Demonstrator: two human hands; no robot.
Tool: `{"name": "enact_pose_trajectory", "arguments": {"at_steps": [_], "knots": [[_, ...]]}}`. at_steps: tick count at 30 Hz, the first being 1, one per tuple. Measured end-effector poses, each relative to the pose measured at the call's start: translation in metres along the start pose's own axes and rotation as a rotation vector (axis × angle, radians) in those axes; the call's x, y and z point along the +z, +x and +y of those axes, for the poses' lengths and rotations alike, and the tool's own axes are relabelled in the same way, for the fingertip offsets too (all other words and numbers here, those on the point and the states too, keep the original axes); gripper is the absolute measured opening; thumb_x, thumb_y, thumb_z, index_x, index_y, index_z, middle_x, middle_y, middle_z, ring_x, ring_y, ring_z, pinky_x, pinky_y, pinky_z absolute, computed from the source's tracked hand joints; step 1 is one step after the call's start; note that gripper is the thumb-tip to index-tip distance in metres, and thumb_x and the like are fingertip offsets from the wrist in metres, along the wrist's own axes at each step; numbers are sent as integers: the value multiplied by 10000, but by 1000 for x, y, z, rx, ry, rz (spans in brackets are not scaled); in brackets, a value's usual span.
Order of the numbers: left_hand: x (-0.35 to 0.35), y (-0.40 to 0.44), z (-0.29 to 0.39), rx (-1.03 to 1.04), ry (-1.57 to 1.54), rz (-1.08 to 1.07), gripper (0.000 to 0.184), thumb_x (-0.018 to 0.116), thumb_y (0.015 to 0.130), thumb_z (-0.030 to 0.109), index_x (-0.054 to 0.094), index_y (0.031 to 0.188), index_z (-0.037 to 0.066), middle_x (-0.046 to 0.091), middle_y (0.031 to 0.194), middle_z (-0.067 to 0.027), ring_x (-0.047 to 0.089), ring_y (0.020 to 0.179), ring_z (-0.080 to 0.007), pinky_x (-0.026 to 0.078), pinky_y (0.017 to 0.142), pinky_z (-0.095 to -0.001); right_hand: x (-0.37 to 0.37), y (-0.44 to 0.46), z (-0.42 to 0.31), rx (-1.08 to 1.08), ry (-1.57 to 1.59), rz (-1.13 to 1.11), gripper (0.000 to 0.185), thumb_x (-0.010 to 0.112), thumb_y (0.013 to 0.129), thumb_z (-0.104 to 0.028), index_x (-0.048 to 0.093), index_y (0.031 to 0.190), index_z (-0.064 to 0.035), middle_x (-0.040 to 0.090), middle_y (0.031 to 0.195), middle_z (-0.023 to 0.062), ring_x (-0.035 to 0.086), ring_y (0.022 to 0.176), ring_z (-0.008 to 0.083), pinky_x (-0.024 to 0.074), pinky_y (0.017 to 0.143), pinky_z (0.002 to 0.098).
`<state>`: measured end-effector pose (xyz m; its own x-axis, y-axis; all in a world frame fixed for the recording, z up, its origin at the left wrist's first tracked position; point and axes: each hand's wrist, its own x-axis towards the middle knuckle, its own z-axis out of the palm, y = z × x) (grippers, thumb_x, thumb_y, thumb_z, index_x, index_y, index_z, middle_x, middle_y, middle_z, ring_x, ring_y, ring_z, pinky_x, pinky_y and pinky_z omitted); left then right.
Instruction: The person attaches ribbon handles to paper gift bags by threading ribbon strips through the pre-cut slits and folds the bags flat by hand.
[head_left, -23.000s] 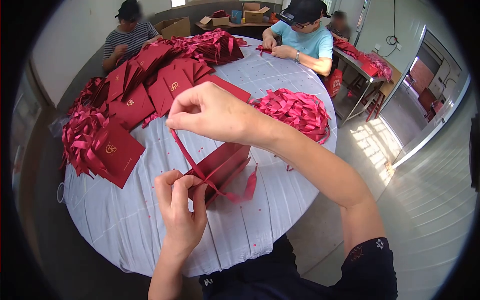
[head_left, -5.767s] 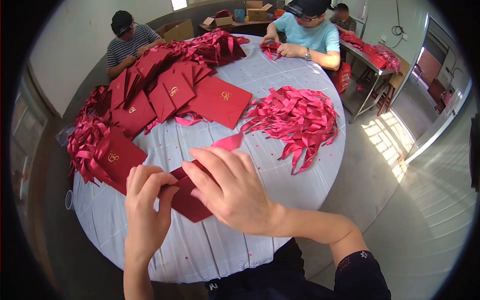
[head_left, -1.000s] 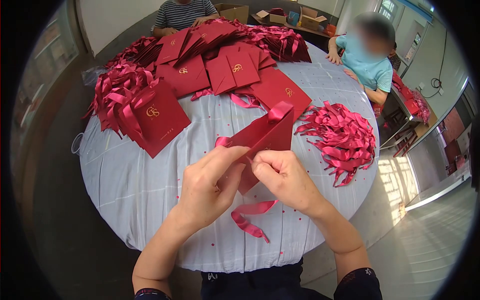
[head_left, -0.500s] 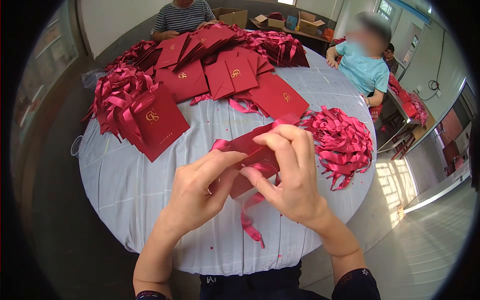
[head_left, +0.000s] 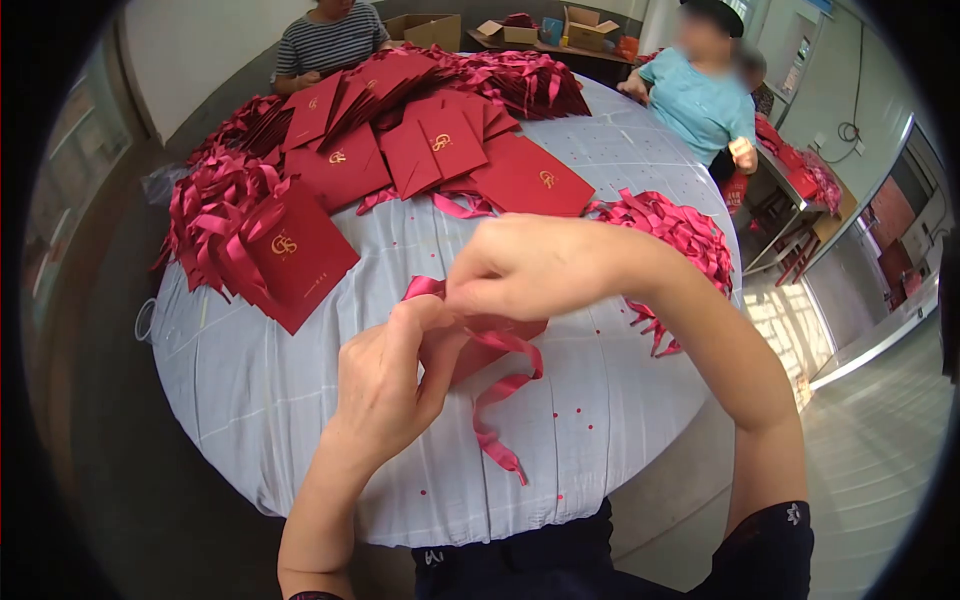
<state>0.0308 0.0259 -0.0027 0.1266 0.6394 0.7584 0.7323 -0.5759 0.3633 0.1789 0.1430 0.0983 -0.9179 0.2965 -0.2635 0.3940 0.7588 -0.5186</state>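
Observation:
Near the front of the round table, my left hand [head_left: 385,375] pinches the edge of a red paper bag [head_left: 480,352]. My right hand [head_left: 510,268] is closed just above it, its fingertips meeting those of my left hand at the bag's top; what they hold there is too small to make out. A pink ribbon [head_left: 488,408] hangs from the bag and trails over the cloth toward me. Another bit of ribbon [head_left: 425,288] shows behind the left fingertips. My right hand and forearm cover part of the bag.
Red bags [head_left: 335,165] with gold marks are heaped at the back left of the cloth-covered table [head_left: 270,400]. Loose ribbons [head_left: 680,235] lie at the right. Two people [head_left: 325,45] sit across the table; another is behind. Boxes [head_left: 590,32] stand at the back.
My right hand has moved left and up, from the bag's right side to over my left fingertips. The view has shifted slightly. The person in light blue has turned and lowered an arm.

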Motion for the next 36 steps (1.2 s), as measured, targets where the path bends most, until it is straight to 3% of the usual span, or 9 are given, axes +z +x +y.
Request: {"name": "enact_pose_trajectory", "arguments": {"at_steps": [12,14,15,19,21,30,32,34,36], "knots": [[-4,3,4,-79,-86,-25,240,714,763,-71,564,937,-2,631,793,-51,537,551,-76,411,468,-208,16,4,11,41,201,170,205,593,802,-149,686,828,32,664,700,96,612,644,146,499,631,291],[-2,0,5,-72,-91,-40,241,711,764,-73,573,951,-7,636,800,-51,535,552,-74,413,476,-208,19,4,15,-57,434,321,200,615,824,-161,691,829,23,666,710,83,609,661,127,495,642,288],[-1,-1,6,-67,-94,-53,244,708,765,-74,582,964,-12,641,807,-51,534,553,-72,414,483,-209,16,5,17,-111,335,412,207,630,841,-184,695,823,13,663,714,68,601,672,109,489,650,277],[-3,5,9,-86,-97,-51,290,701,758,-83,614,1025,-13,652,820,-55,544,569,-78,419,493,-211,12,9,15,-167,311,441,205,633,844,-181,693,820,13,654,717,55,596,693,98,483,657,268],[-4,8,8,2,-53,-80,308,706,738,-60,634,1029,9,678,813,-77,581,543,-154,431,451,-265,11,15,16,-242,444,526,201,631,852,-179,692,841,12,649,739,35,581,695,86,472,647,250],[-2,5,12,-57,-45,-93,315,691,707,-84,647,1004,9,681,800,-70,565,522,-156,406,427,-264,4,42,9,-286,636,616,187,609,884,-175,683,871,-4,636,751,4,521,629,45,432,558,212],[-2,3,12,-28,-23,-109,309,678,716,-104,647,1004,3,679,832,-68,561,539,-118,403,436,-236,-1,49,10,-291,847,651,197,605,891,-187,677,900,-4,638,748,3,519,620,43,426,541,207],[1,3,11,-2,-3,-114,305,665,725,-124,648,1004,-3,677,863,-65,558,555,-80,401,445,-208,-3,50,15,-303,803,619,213,611,895,-199,668,926,4,647,756,12,528,618,51,437,535,216],[4,4,9,-7,-8,-24,282,690,703,-78,652,965,18,669,783,-55,512,470,-132,380,420,-256,-2,51,20,-251,612,684,234,621,893,-199,655,955,25,656,773,25,564,637,73,461,546,237]]}}
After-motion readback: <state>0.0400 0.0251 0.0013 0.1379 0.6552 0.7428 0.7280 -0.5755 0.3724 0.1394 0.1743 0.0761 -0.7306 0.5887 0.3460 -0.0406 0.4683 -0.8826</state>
